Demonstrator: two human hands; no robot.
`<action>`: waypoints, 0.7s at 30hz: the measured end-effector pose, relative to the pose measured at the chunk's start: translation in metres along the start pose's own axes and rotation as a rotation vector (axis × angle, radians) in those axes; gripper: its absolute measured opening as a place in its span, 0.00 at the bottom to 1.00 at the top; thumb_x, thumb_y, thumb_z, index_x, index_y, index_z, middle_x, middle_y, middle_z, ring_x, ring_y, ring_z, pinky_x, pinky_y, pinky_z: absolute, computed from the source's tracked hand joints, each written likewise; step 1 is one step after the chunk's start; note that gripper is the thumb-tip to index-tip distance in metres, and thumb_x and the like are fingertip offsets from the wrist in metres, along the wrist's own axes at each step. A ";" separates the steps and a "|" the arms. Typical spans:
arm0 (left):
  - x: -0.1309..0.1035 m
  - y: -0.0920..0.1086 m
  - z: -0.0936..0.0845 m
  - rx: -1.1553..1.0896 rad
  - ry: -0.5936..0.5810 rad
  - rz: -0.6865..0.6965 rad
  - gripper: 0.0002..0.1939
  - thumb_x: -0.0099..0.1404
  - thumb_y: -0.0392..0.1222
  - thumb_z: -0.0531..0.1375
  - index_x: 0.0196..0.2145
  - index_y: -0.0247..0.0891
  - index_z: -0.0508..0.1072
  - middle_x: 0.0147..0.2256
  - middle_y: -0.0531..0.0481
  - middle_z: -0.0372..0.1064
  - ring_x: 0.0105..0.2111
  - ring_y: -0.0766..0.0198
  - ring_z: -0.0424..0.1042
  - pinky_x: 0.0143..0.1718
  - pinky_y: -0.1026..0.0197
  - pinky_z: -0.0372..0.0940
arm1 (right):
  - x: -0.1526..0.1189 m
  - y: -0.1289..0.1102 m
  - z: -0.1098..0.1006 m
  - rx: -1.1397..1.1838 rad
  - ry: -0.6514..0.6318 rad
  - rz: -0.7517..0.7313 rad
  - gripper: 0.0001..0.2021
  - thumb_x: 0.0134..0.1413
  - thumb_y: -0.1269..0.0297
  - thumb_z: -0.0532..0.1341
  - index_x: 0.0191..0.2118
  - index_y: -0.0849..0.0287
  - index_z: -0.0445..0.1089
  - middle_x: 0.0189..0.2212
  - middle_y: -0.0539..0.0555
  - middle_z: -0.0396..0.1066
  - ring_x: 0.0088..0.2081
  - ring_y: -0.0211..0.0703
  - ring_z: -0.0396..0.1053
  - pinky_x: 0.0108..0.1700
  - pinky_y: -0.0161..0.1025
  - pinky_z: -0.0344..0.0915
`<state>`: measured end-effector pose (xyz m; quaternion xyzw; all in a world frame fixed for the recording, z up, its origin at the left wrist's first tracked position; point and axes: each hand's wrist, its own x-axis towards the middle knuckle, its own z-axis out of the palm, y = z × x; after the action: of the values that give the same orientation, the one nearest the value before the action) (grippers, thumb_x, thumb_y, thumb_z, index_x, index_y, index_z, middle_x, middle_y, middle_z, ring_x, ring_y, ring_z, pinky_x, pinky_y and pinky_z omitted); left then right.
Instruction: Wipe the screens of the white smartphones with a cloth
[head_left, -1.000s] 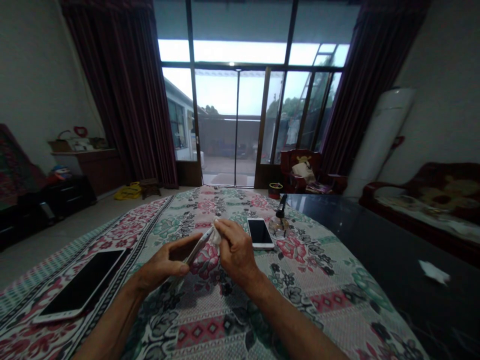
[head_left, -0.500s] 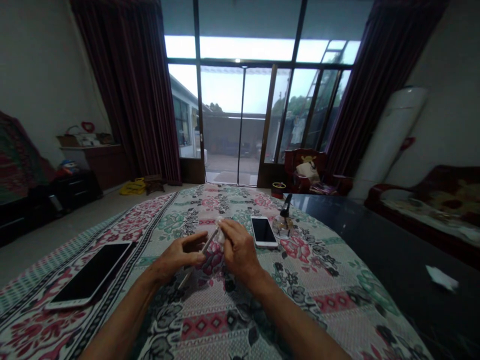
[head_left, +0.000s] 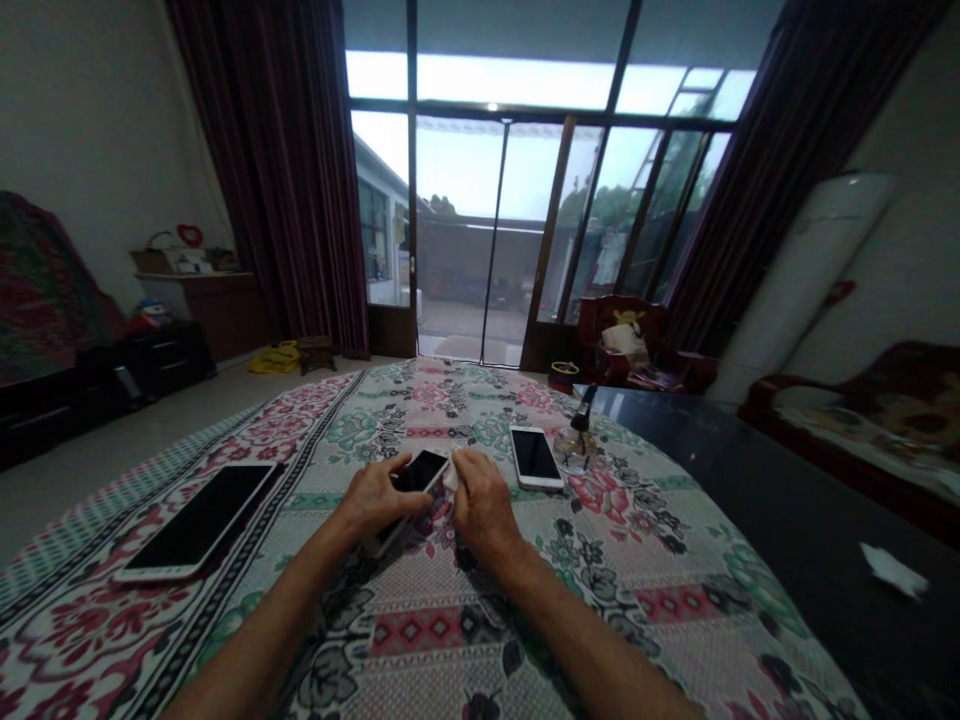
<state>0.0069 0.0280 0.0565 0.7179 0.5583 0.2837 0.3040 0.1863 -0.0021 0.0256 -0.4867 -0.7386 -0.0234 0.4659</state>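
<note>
My left hand (head_left: 373, 498) is closed around a smartphone (head_left: 425, 468), its thumb and fingers on opposite long edges. The phone is tilted, with its dark screen partly turned up toward me and its lower part behind the hand. At the phone's right edge, my right hand (head_left: 484, 505) pinches a crumpled white tissue (head_left: 451, 478), mostly hidden by the fingers. A white-framed smartphone (head_left: 536, 458) lies face up just right of that hand. Beyond it stands a small clear glass bottle (head_left: 574, 450) with a black top.
A large white-edged tablet (head_left: 199, 522) lies on the left of the flowered tablecloth (head_left: 420, 640). To the right, a black tabletop (head_left: 757, 490) bears a crumpled white paper (head_left: 894, 570). Farther off are a wooden chair (head_left: 619, 320) and glass doors (head_left: 480, 240).
The phone has been turned from nearly edge-on so that its screen now shows. Both hands stay close together, and the right still holds the tissue at the phone's edge. The view has shifted slightly.
</note>
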 end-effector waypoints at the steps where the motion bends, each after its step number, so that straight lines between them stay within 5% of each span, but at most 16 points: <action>1: 0.000 0.001 0.001 0.074 0.031 -0.009 0.33 0.46 0.51 0.66 0.51 0.36 0.74 0.41 0.44 0.78 0.44 0.47 0.74 0.42 0.56 0.66 | -0.002 0.000 0.002 -0.011 -0.031 0.002 0.24 0.50 0.81 0.50 0.51 0.62 0.70 0.47 0.62 0.70 0.50 0.49 0.66 0.55 0.48 0.64; 7: -0.003 0.005 0.006 0.299 0.058 0.014 0.21 0.49 0.53 0.63 0.39 0.41 0.77 0.33 0.44 0.78 0.35 0.50 0.76 0.34 0.58 0.63 | -0.008 -0.002 0.007 -0.035 -0.198 0.009 0.20 0.50 0.82 0.53 0.46 0.61 0.72 0.44 0.60 0.72 0.48 0.48 0.67 0.52 0.45 0.65; 21: -0.004 0.012 0.013 0.271 0.052 -0.002 0.25 0.53 0.57 0.61 0.43 0.37 0.76 0.36 0.41 0.78 0.38 0.48 0.76 0.35 0.57 0.64 | 0.005 0.005 0.007 -0.030 -0.170 -0.002 0.20 0.49 0.83 0.53 0.45 0.63 0.71 0.46 0.62 0.72 0.48 0.47 0.67 0.53 0.43 0.63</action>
<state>0.0233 0.0200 0.0569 0.7443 0.5999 0.2238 0.1899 0.1847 0.0072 0.0237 -0.4931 -0.7756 0.0065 0.3939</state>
